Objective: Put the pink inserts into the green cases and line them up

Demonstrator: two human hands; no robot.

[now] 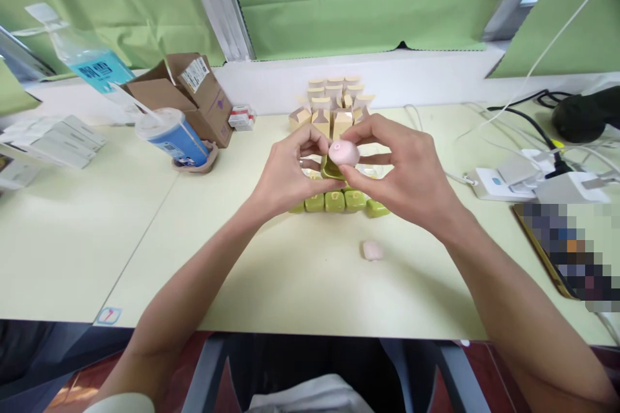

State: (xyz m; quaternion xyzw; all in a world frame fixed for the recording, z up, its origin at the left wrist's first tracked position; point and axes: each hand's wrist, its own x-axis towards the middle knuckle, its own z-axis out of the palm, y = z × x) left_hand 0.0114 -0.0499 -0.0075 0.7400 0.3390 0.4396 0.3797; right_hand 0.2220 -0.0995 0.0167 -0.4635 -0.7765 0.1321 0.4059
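Observation:
My left hand pinches a small green rounded container, its hollow side partly visible and the rest hidden by fingers. In my right hand, thumb and fingers close around a smooth pale pink rounded piece, held right at the green container; I cannot tell whether the two touch. Below the hands, several green rounded containers with yellowish marks stand in rows on the table, partly covered by the hands. A loose pale pink piece lies on the table in front of them.
Several small open cartons stand behind my hands. To the left are a blue cup with a straw, a brown cardboard box, a bottle and white boxes. Power strips and a phone-like device lie right.

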